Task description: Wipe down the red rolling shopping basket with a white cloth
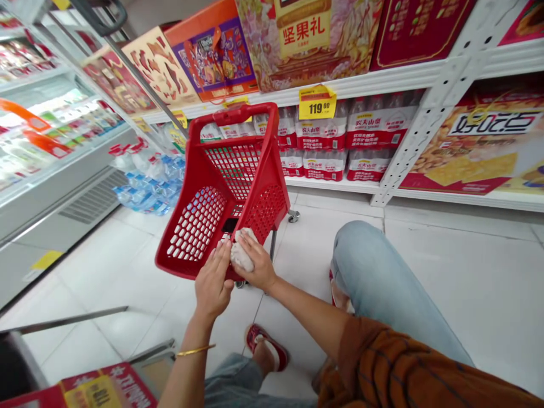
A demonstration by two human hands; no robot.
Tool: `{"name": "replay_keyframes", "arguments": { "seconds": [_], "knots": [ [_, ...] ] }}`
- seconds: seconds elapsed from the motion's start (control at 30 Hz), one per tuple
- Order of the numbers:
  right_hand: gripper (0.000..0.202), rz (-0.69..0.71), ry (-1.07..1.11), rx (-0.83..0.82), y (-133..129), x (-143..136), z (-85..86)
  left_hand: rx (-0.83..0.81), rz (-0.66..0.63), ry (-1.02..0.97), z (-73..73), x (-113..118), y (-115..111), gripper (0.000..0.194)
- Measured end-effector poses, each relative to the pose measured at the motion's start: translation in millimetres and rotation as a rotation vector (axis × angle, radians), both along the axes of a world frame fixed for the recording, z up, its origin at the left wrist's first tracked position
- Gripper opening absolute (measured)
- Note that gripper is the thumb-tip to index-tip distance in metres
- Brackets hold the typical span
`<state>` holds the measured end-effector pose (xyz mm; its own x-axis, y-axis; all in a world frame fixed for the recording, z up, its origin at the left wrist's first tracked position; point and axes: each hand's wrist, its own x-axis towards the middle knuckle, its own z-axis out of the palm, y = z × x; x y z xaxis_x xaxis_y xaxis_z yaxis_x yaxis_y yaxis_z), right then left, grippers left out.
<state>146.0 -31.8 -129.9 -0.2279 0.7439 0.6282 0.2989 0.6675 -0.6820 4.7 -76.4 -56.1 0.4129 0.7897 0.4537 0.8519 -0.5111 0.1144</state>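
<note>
A red plastic shopping cart (266, 209) with perforated walls stands tilted in view before me. My right hand (258, 265) presses a crumpled white cloth (243, 256) against the cart's near rim, with its fingers curved over the cloth. Just to the left, my left hand (213, 279) rests on the same rim, fingers stretched out and holding nothing. Its fingertips come close to the cloth; whether they touch it I cannot tell. A small dark item (230, 225) shows at the bottom of the cart beyond my fingers.
Shelves with boxed goods (310, 42) and red-wrapped bottle packs (325, 133) run behind the cart. Blue-tinted water bottles (148, 190) sit on the floor at left, beside a refrigerated case (63, 221). A red-and-yellow sign (100, 391) stands at lower left. My bent knee (361, 255) is at right.
</note>
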Motion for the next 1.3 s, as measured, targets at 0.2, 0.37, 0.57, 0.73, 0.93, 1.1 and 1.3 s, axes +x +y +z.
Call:
{"name": "replay_keyframes", "arguments": {
  "seconds": [0.2,0.37,0.57,0.73,0.93,1.1,1.3],
  "knots": [
    [0.076,0.083,0.103,0.108,6.3,2.1,-13.3,-0.082,0.012,0.000,6.4,1.0,-1.5,0.083],
    [0.076,0.092,0.143,0.134,5.1,6.4,-27.8,-0.107,0.037,-0.021,8.4,5.3,-2.1,0.088],
    [0.077,0.109,0.095,0.133,-0.9,6.8,-48.6,-0.155,0.080,-0.033,9.4,7.8,-3.3,0.092],
    [0.079,0.114,0.061,0.183,-1.5,6.6,-61.7,-0.158,0.082,-0.050,10.8,7.6,-3.0,0.092],
    [0.079,0.072,0.016,0.142,-8.9,9.2,-93.9,-0.163,0.083,-0.021,10.2,7.8,-3.0,0.094],
    [0.078,0.072,0.009,0.119,-11.6,7.8,-106.4,-0.124,0.069,-0.020,8.2,7.4,-2.3,0.094],
    [0.078,0.061,0.058,0.106,-16.5,14.5,-86.5,-0.095,0.061,-0.008,7.9,7.0,-1.1,0.094]
  ]
}}
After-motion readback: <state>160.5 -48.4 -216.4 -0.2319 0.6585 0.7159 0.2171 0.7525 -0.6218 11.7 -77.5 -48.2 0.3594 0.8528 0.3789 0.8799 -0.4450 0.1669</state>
